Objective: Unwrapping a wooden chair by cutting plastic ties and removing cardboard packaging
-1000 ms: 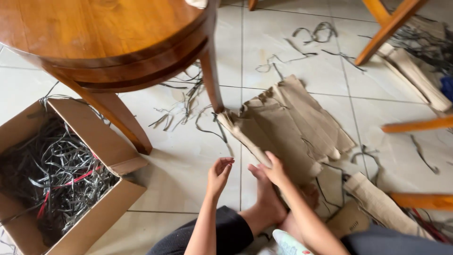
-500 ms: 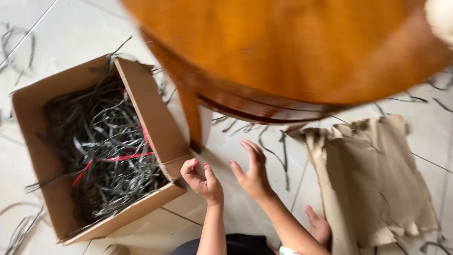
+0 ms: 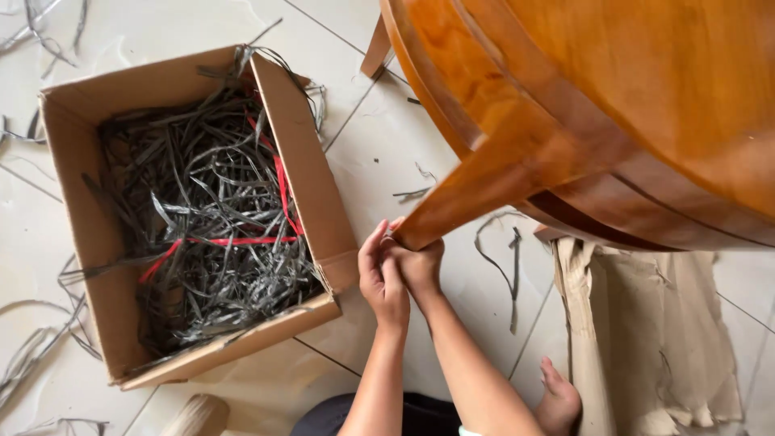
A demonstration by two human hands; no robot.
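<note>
My left hand and my right hand are pressed together on the floor at the foot of a wooden table leg. The fingers of both hands curl around the leg's lower tip; whether anything small is between them I cannot tell. The leg belongs to a round polished wooden table filling the upper right. Just left of my hands stands an open cardboard box packed with grey strips and a few red strips.
Crumpled brown paper lies on the tiled floor at the lower right, beside my bare foot. Loose grey strips lie scattered on the tiles. A pale rounded object sits at the bottom edge.
The view has swung left and closer to the box. My hands, apart and open before, have come together at the foot of the table leg.
</note>
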